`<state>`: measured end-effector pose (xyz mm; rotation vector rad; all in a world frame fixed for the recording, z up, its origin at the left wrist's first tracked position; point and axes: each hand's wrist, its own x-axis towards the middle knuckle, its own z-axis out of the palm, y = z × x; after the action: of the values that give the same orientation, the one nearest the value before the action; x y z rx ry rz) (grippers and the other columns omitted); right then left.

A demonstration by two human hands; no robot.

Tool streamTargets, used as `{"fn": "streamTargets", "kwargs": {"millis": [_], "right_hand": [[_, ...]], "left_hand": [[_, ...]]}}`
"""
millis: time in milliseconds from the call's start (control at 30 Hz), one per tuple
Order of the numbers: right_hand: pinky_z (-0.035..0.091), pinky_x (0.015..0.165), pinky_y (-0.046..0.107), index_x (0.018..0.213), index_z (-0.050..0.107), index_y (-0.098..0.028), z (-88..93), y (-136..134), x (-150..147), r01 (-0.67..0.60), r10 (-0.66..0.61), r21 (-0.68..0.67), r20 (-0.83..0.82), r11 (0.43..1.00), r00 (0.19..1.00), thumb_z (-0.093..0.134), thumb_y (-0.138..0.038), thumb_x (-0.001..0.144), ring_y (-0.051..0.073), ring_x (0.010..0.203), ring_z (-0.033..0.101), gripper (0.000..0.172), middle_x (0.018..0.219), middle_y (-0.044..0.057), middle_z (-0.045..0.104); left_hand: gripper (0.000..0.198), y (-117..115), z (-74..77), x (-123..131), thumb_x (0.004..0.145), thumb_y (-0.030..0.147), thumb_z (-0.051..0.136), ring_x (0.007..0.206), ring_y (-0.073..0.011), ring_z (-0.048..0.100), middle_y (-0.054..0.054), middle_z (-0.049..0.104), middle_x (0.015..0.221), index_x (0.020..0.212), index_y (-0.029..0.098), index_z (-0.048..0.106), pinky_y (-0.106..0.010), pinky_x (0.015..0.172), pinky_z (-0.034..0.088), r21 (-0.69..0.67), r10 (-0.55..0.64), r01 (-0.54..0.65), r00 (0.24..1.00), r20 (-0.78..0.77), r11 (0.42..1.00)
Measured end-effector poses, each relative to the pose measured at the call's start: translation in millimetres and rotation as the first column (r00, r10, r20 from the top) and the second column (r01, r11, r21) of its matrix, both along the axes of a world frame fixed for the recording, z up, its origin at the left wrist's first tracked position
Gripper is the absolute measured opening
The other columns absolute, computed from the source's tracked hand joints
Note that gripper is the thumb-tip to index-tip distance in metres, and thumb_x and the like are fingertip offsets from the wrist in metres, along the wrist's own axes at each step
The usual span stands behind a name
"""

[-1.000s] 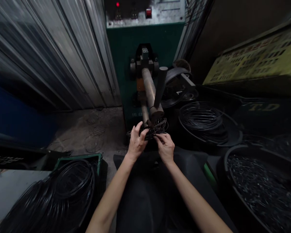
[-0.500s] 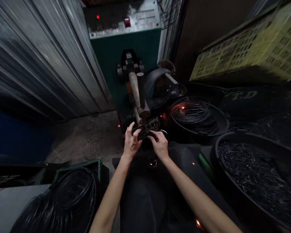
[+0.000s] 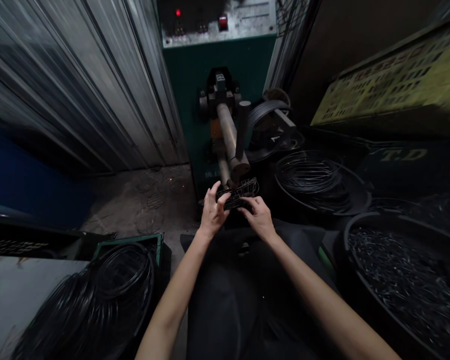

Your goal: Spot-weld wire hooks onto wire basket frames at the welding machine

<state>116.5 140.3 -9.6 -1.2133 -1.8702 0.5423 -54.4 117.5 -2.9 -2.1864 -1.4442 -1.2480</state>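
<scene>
My left hand (image 3: 213,212) and my right hand (image 3: 260,216) hold a small wire frame (image 3: 249,187) from its near side. Its dark wires are partly hidden by my fingers. The left thumb and fingers pinch the left part; the right thumb and forefinger close on the right part. Right above the frame are the tips of a spot welder's thick upper arm (image 3: 229,132) and thinner lower arm (image 3: 223,167). In the gloom I cannot tell whether the upper tip touches the wire.
The green welder body (image 3: 183,70) stands ahead. A basin of wire rings (image 3: 309,172) and a tub of small metal bits (image 3: 405,280) are at right, below a yellow crate (image 3: 378,85). Black wire hoops (image 3: 123,272) fill a green crate at left.
Bright sparks around the frame and my lap have mostly died out. The whole view has swung a little left, shifting the welder rightward. Both hands keep hold of the frame.
</scene>
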Motion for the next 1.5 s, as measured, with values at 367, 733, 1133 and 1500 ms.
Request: {"fn": "streamTargets", "kwargs": {"millis": [367, 733, 1133, 1500], "right_hand": [[0.044, 0.061, 0.025, 0.089, 0.069, -0.023, 2.5, 15, -1, -0.061, 0.048, 0.072, 0.171, 0.996, 0.984, 0.059, -0.035, 0.083, 0.014, 0.073, 0.056, 0.017, 0.087, 0.004, 0.055], [0.047, 0.072, 0.035, 0.097, 0.067, -0.02, 2.7, -42, 156, 0.287, -0.29, 0.048, 0.214, 0.957, 0.933, 0.046, -0.055, 0.082, 0.019, 0.074, 0.057, 0.043, 0.088, 0.007, 0.06], [0.027, 0.051, 0.043, 0.047, 0.042, -0.028, -73.1, -105, 351, 0.786, -0.543, -0.253, 0.603, 0.565, 0.585, 0.053, -0.066, 0.053, 0.015, 0.045, 0.028, 0.04, 0.05, -0.001, 0.027], [0.025, 0.054, 0.044, 0.048, 0.041, -0.031, -56.0, -103, 333, 0.772, -0.553, -0.274, 0.566, 0.573, 0.612, 0.046, -0.076, 0.06, 0.027, 0.06, 0.048, 0.048, 0.053, 0.004, 0.032]], "left_hand": [[0.068, -2, -6.4, -3, 0.067, 0.013, 0.07, 0.121, -0.0274, 0.046, -0.015, 0.024, 0.142, 0.124, 0.025, 0.034, -0.048, 0.094, 0.046, -0.022, 0.053, -0.051, 0.993, 0.106, 0.998], [0.068, -23, -15.5, 10, 0.065, 0.006, 0.069, 0.111, -0.0235, 0.051, -0.015, 0.025, 0.14, 0.122, 0.024, 0.036, -0.044, 0.089, 0.049, -0.005, 0.031, -0.031, 0.992, 0.12, 1.0], [0.051, -94, -11.9, 48, 0.074, 0.005, 0.061, 0.105, -0.0165, 0.053, -0.011, 0.02, 0.146, 0.114, 0.027, 0.039, -0.048, 0.091, 0.048, 0.01, 0.013, -0.014, 0.999, 0.035, 1.0], [0.057, -112, -11.5, 49, 0.074, 0.012, 0.065, 0.106, -0.0173, 0.054, -0.013, 0.023, 0.144, 0.119, 0.027, 0.035, -0.042, 0.089, 0.049, -0.135, 0.015, 0.003, 0.992, 0.127, 0.991]]}}
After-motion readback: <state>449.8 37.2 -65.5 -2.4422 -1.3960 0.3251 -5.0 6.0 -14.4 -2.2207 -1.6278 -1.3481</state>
